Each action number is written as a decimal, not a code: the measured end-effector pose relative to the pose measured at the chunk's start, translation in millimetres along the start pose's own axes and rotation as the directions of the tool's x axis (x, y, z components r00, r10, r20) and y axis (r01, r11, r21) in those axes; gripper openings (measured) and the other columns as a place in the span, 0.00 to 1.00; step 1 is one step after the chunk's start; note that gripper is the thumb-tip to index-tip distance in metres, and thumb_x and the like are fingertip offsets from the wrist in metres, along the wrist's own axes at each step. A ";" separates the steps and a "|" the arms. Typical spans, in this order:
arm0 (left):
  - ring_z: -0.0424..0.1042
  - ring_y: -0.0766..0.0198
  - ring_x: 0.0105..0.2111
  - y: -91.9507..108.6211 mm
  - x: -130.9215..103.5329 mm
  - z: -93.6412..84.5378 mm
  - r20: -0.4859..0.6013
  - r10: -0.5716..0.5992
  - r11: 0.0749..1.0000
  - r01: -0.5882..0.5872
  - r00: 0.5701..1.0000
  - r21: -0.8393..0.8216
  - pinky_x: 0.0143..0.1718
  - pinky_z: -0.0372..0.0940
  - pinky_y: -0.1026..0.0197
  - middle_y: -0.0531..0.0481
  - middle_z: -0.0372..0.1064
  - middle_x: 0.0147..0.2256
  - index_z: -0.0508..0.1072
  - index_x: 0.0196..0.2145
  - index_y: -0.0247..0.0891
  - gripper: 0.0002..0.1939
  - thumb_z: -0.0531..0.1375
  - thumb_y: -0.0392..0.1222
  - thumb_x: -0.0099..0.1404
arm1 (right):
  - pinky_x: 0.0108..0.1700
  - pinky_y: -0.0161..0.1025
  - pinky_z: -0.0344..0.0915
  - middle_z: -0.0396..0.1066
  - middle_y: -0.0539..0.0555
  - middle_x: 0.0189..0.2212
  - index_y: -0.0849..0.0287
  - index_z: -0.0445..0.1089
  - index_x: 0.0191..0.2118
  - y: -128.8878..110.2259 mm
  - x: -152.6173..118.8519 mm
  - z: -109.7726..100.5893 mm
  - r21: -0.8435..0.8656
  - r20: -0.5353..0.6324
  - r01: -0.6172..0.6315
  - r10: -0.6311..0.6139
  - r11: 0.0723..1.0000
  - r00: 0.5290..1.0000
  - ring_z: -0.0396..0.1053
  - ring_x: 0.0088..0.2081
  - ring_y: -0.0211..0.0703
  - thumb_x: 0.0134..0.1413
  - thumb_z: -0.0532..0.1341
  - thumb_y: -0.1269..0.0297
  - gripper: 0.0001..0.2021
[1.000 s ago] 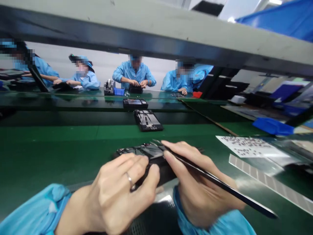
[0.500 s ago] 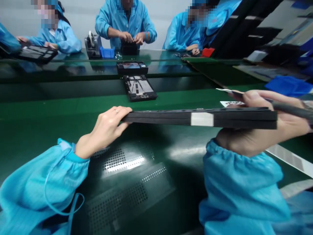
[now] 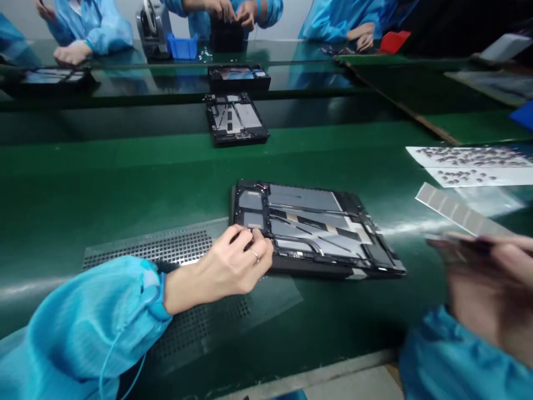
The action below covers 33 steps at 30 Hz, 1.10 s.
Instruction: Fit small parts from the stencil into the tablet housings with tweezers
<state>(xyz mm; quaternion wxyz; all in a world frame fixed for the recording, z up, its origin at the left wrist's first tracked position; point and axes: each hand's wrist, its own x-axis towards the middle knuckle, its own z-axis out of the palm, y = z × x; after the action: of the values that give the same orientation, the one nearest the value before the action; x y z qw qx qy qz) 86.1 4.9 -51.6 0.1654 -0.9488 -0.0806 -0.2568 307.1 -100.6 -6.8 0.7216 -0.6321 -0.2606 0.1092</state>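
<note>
Device (image 3: 318, 222) touches curled left hand (image 3: 231, 264); blurred right hand (image 3: 495, 283) holds tool (image 3: 458, 238).

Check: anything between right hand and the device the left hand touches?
Nothing visible: only green tabletop between right hand and device. The left hand is at the device's left end; the pale strip lies farther back.

Smocks (image 3: 110, 30) and opened devices (image 3: 300, 199) suggest an electronics workshop.

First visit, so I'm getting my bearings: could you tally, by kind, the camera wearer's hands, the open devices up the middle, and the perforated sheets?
Hands (left hand, right hand): 2
Open devices up the middle: 3
Perforated sheets, partly hidden by the left arm: 2
Total: 7
</note>
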 end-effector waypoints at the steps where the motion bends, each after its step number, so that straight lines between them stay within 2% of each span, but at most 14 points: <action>1: 0.66 0.63 0.28 3.9 -3.4 3.4 -0.005 0.001 1.000 -0.001 1.000 0.000 0.33 0.63 0.57 0.42 0.69 0.33 0.66 0.38 0.27 0.12 0.46 0.26 0.61 | 0.36 0.38 0.68 0.72 0.43 0.19 0.51 0.73 0.19 -4.9 -16.7 1.6 -0.044 0.093 -0.004 0.008 0.999 0.996 0.71 0.24 0.40 0.34 0.62 0.73 0.07; 3: 0.67 0.63 0.28 8.4 -8.3 8.6 -0.015 0.002 1.000 -0.002 1.000 0.005 0.34 0.62 0.56 0.43 0.69 0.33 0.66 0.38 0.27 0.12 0.46 0.26 0.61 | 0.36 0.37 0.69 0.74 0.47 0.24 0.51 0.75 0.23 -8.3 -50.2 9.8 -0.147 0.263 -0.102 0.138 0.984 0.955 0.71 0.28 0.42 0.35 0.64 0.73 0.08; 4: 0.67 0.62 0.29 9.3 -9.8 10.2 -0.019 0.001 1.000 -0.001 1.000 0.009 0.34 0.62 0.56 0.43 0.69 0.33 0.65 0.38 0.27 0.11 0.46 0.26 0.61 | 0.37 0.36 0.69 0.74 0.47 0.24 0.50 0.75 0.24 -6.4 -65.0 15.5 -0.184 0.365 -0.153 0.212 0.971 0.907 0.71 0.29 0.42 0.36 0.64 0.73 0.08; 6: 0.67 0.61 0.29 9.8 -11.0 11.9 -0.030 -0.002 1.000 0.002 1.000 0.015 0.34 0.62 0.56 0.42 0.69 0.33 0.65 0.38 0.26 0.11 0.45 0.26 0.61 | 0.34 0.32 0.69 0.75 0.48 0.27 0.51 0.75 0.26 3.1 -87.3 27.5 -0.238 0.545 -0.234 0.329 0.943 0.771 0.71 0.31 0.42 0.39 0.65 0.70 0.06; 8: 0.67 0.61 0.28 9.5 -10.9 12.3 -0.037 -0.004 1.000 0.005 0.999 0.021 0.34 0.62 0.55 0.42 0.69 0.32 0.65 0.37 0.26 0.12 0.45 0.27 0.61 | 0.32 0.30 0.68 0.74 0.47 0.25 0.51 0.75 0.26 15.7 -98.5 36.9 -0.232 0.613 -0.266 0.352 0.936 0.708 0.71 0.29 0.40 0.40 0.65 0.71 0.06; 12: 0.67 0.61 0.29 9.3 -9.6 12.5 -0.049 -0.004 1.000 0.005 0.999 0.024 0.34 0.61 0.56 0.42 0.69 0.32 0.65 0.37 0.26 0.12 0.44 0.27 0.62 | 0.31 0.26 0.67 0.74 0.45 0.24 0.52 0.74 0.26 28.9 -101.0 42.6 -0.223 0.600 -0.273 0.352 0.936 0.718 0.71 0.27 0.37 0.40 0.64 0.72 0.06; 17: 0.67 0.62 0.28 11.7 -8.1 13.5 -0.083 -0.016 1.000 0.016 0.996 0.005 0.33 0.60 0.57 0.43 0.69 0.30 0.65 0.36 0.27 0.12 0.43 0.27 0.62 | 0.31 0.23 0.66 0.73 0.44 0.23 0.52 0.74 0.25 25.7 -100.7 43.6 -0.229 0.588 -0.264 0.349 0.937 0.730 0.70 0.27 0.34 0.40 0.64 0.73 0.07; 26: 0.66 0.65 0.27 12.5 -6.2 17.2 -0.166 -0.071 0.997 0.069 0.984 -0.016 0.30 0.57 0.60 0.48 0.68 0.27 0.64 0.33 0.30 0.12 0.43 0.28 0.63 | 0.27 0.29 0.66 0.72 0.47 0.20 0.54 0.75 0.21 25.9 -103.3 45.3 -0.258 0.537 -0.292 0.388 0.921 0.749 0.69 0.24 0.39 0.36 0.64 0.73 0.05; 33: 0.65 0.65 0.26 14.2 -5.1 16.5 -0.173 -0.094 0.995 0.089 0.981 -0.035 0.29 0.57 0.60 0.48 0.67 0.27 0.65 0.32 0.31 0.12 0.43 0.27 0.63 | 0.27 0.27 0.65 0.72 0.47 0.19 0.54 0.75 0.20 29.8 -101.0 44.7 -0.235 0.493 -0.403 0.466 0.884 0.735 0.68 0.23 0.37 0.35 0.65 0.72 0.04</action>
<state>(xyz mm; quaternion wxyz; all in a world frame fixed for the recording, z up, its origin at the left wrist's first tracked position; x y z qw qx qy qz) 92.7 -2.8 -71.5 0.1468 -0.9202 -0.1059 -0.3471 204.4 -106.3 -56.8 0.5372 -0.6585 -0.3021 0.4319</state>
